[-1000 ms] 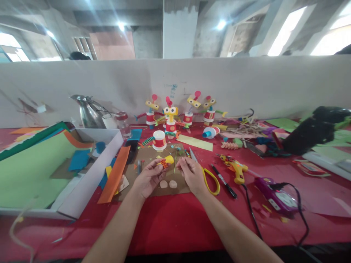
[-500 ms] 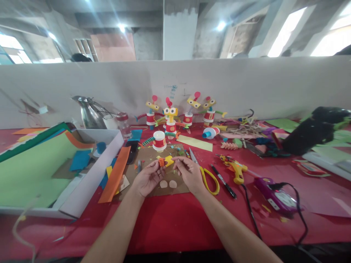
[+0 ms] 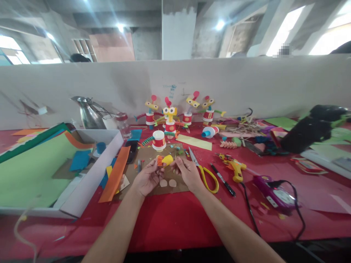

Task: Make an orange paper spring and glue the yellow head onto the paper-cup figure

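My left hand [image 3: 149, 178] is closed on a small piece of paper craft over the brown cardboard [image 3: 177, 188]. It has an orange folded-paper spring [image 3: 159, 160] at the left end and a yellow paper tube [image 3: 167, 160] at the right. At the tube's right end, the fingertips of my right hand [image 3: 187, 171] are pinched together; whatever is between them is too small to name. Two pale rounded paper pieces [image 3: 168, 183] lie on the cardboard below. Just beyond stands a red and white paper cup [image 3: 158, 141] with green spring arms.
Yellow-handled scissors [image 3: 207, 178], a black pen [image 3: 223, 180] and a yellow glue gun [image 3: 234, 168] lie to the right. Several finished paper-cup figures [image 3: 170, 126] stand behind. A white box [image 3: 90, 179] of coloured paper is at the left, near an orange strip [image 3: 115, 177].
The yellow tube has turned in my left hand, so more of its side shows. My right hand stays pinched, shifted slightly to the right of the tube.
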`<action>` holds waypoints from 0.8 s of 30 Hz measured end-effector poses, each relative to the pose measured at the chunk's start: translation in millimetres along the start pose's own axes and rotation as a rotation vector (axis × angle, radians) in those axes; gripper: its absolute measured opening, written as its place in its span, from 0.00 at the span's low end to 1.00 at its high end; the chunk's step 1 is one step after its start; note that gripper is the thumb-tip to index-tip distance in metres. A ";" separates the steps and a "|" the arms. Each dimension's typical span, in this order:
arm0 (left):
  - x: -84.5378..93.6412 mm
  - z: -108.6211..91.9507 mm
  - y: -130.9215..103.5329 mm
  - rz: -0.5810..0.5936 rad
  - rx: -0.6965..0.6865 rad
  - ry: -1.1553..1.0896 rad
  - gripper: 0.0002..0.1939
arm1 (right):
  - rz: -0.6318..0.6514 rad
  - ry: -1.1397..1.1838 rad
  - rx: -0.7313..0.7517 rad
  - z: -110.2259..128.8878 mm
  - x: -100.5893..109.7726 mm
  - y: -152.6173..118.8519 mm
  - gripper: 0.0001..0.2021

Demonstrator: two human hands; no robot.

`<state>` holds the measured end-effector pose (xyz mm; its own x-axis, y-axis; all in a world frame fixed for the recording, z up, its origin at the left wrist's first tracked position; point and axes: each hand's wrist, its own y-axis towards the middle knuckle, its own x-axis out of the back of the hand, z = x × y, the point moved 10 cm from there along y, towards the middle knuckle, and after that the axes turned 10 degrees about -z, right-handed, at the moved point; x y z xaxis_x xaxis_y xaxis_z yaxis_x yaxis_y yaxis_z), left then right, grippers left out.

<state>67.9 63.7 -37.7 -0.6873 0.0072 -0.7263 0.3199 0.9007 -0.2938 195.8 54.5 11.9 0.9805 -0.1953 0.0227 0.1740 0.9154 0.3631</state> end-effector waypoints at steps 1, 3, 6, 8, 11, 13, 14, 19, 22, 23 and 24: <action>-1.2 0.9 -0.2 0.011 0.004 0.003 0.15 | -0.008 -0.006 0.035 3.3 1.0 0.1 0.17; -3.7 3.5 -0.5 0.035 0.014 0.017 0.16 | -0.006 0.002 0.114 11.7 1.1 -0.7 0.12; -6.6 7.1 -1.1 0.067 0.025 0.035 0.14 | 0.051 0.036 0.153 18.6 -4.1 -3.3 0.13; -7.2 9.3 -1.3 0.077 0.030 0.042 0.12 | 0.091 0.053 0.141 20.0 -8.0 -5.0 0.13; -7.4 12.6 -1.5 0.084 0.037 0.051 0.12 | 0.110 0.072 0.133 22.2 -11.0 -7.3 0.13; -7.6 14.9 -1.8 0.088 0.040 0.067 0.13 | 0.130 0.110 0.101 20.5 -15.1 -9.5 0.14; -7.8 16.2 -2.0 0.090 0.043 0.081 0.14 | 0.147 0.143 0.071 18.4 -18.0 -10.7 0.14; -10.4 19.4 -2.9 0.104 0.019 0.169 0.13 | 0.138 0.176 0.000 9.7 -21.2 -11.2 0.12; -9.8 16.6 -2.6 0.071 -0.032 0.234 0.14 | 0.027 0.075 0.066 10.8 -7.3 -5.3 0.11; -8.9 15.1 -2.5 0.049 -0.049 0.250 0.15 | 0.002 0.056 0.076 10.5 -3.4 -3.6 0.11; -8.0 13.0 -2.7 0.027 -0.067 0.258 0.16 | -0.010 0.046 0.077 9.4 -0.9 -2.2 0.11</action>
<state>81.0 55.6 -39.3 -0.8253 0.1344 -0.5484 0.3023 0.9255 -0.2281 193.7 49.3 19.9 0.9822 -0.1865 -0.0236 0.1781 0.8833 0.4337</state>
